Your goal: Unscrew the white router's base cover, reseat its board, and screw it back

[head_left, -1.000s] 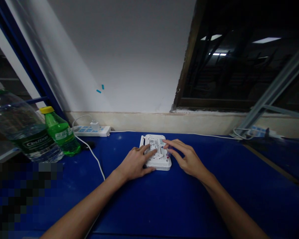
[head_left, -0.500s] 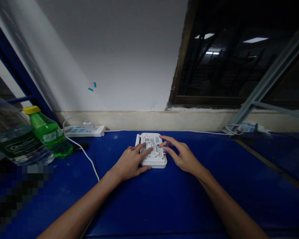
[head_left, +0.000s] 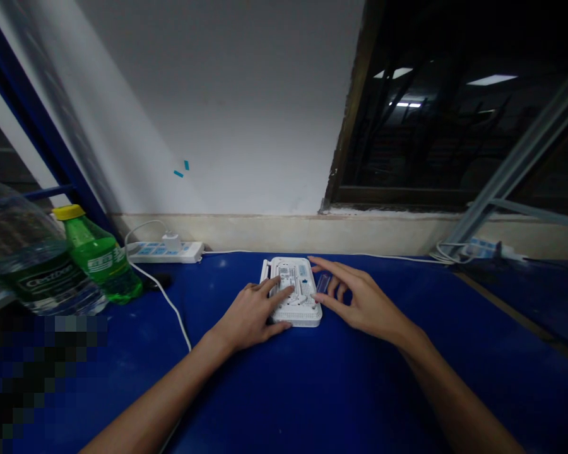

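Note:
On the blue tabletop lies a white router-like device (head_left: 303, 315), a flat box with vent holes, printed labels and what looks like a folded antenna at its left side. My left hand (head_left: 255, 312) rests on its left part, fingers spread across the top and thumb at the near edge. At the device's right side is my right hand (head_left: 362, 296), curled around a small clear, purple-tinted piece (head_left: 322, 284) whose kind I cannot make out. A small dark-blue mark or slot shows on the device near that hand.
A green bottle with a yellow cap (head_left: 97, 255) and a large clear bottle (head_left: 47, 271) stand at the left. A power strip (head_left: 189, 252) with a plugged-in charger lies by the wall. Its white cable (head_left: 170, 306) runs toward me. More cable (head_left: 447, 252) lies back right.
My right hand has drawn back to the right with the clear piece, off the device's top. The left hand keeps its place on the device. The view has shifted slightly.

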